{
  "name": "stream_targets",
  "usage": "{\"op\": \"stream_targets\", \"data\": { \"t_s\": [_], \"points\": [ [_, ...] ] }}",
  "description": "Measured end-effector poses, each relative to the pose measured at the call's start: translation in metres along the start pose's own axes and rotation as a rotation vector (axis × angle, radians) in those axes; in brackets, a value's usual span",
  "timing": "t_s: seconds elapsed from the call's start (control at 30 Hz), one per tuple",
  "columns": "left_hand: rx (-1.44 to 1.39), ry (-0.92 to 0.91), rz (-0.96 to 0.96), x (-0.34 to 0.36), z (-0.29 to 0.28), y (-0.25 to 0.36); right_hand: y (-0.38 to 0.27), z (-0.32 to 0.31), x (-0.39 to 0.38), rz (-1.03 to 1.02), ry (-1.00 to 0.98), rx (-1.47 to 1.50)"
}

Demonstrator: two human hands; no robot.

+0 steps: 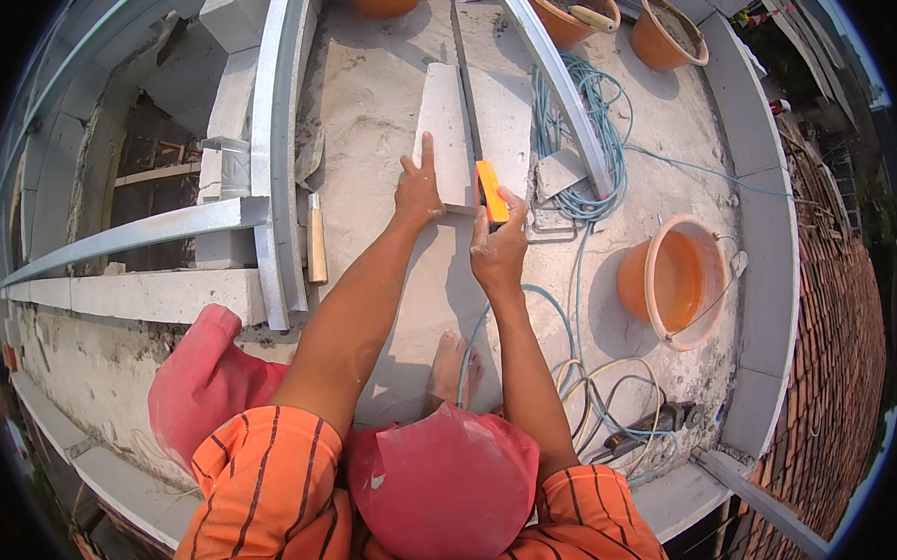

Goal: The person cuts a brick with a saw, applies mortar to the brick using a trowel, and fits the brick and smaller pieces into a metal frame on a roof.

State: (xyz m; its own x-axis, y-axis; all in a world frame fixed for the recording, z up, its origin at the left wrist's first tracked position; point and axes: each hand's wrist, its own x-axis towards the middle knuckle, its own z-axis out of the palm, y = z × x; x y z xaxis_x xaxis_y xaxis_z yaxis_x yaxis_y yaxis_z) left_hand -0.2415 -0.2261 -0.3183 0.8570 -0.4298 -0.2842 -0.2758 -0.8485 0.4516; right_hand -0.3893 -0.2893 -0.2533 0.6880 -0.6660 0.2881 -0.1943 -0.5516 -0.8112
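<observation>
My right hand (498, 240) is closed around the orange-yellow handle of a handsaw (490, 190). Its long, thin dark blade points away from me and runs over a pale grey-white lightweight block. One part of the block (441, 130) shows left of the blade, another (506, 112) to its right. Whether the blade has cut right through cannot be seen. My left hand (419, 187) lies on the near left part of the block, index finger stretched forward and thumb apart. A tool with a wooden handle (317, 242) rests on the floor left of my forearm.
An orange bucket (659, 279) stands at the right, with several more at the far side. Coiled blue hose (595, 136) and cables (614, 387) lie right of my arm, near a power tool (652, 424). Metal channels (271, 102) border an opening at left; low block walls (769, 264) edge the floor.
</observation>
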Motion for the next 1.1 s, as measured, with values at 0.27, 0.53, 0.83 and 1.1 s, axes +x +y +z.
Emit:
{"op": "stream_targets", "data": {
  "t_s": [0.27,0.53,0.83,1.1],
  "points": [
    [0.016,-0.039,0.008,-0.006,-0.007,0.0,0.047,-0.099,-0.236,0.254,-0.021,0.086],
    [0.101,-0.081,0.012,0.001,-0.01,0.006,-0.005,0.0,-0.002,0.058,-0.021,-0.001],
    [0.093,-0.06,-0.007,0.004,-0.013,-0.004,0.038,-0.081,-0.203,0.139,-0.029,0.019],
    [0.053,-0.066,-0.048,0.019,-0.017,-0.007,-0.009,-0.022,-0.049,0.155,-0.103,0.018]
  ]
}}
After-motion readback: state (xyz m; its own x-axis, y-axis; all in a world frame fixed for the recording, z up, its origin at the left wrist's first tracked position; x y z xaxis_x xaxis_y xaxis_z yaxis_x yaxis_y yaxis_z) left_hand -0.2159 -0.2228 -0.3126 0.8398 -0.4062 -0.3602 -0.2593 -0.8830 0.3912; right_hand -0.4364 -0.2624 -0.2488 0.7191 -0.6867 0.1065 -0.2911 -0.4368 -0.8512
